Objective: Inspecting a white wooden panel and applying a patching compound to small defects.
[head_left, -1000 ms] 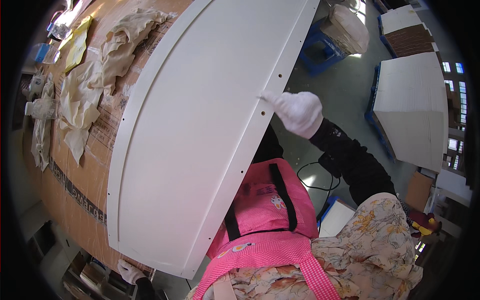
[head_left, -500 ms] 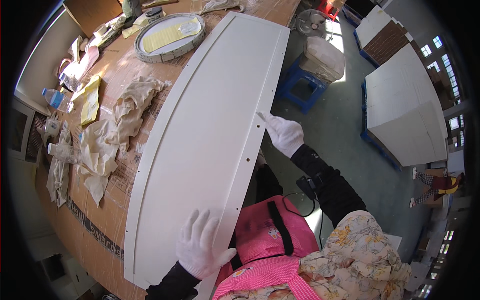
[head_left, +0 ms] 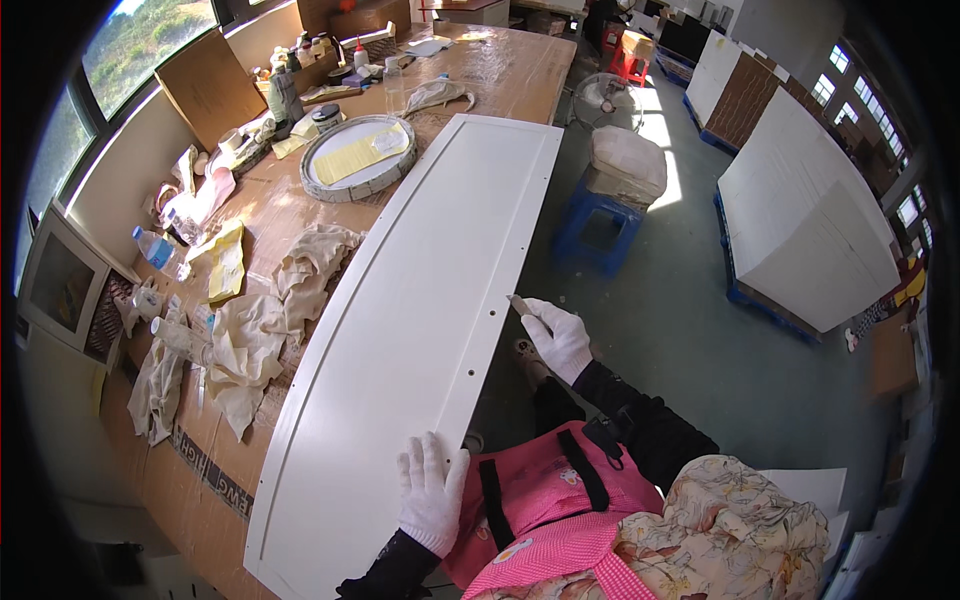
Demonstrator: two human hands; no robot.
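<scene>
A long white panel (head_left: 400,290) with a raised border and small holes along its edges lies slantwise on the covered table. My left hand (head_left: 432,495), in a white glove, rests open on the panel's near right border, fingers stretched forward. At the panel's right edge, close to one of the holes, my gloved right hand (head_left: 558,340) is closed on a small flat greyish strip (head_left: 518,304). The strip's tip meets or nearly meets the edge; its exact kind is too small to tell.
Crumpled cloths (head_left: 245,335), a yellow sheet (head_left: 228,262) and a plastic bottle (head_left: 155,247) lie left of the panel. A round turntable-like disc (head_left: 365,185) stands beyond them. Right of the table are a blue stool (head_left: 598,228), a fan (head_left: 607,100) and stacked white sheets (head_left: 800,210).
The view has tilted up, showing more of the table's far end. My left hand has shifted right toward the panel's edge, its fingers closer together. My right hand stays near the same hole.
</scene>
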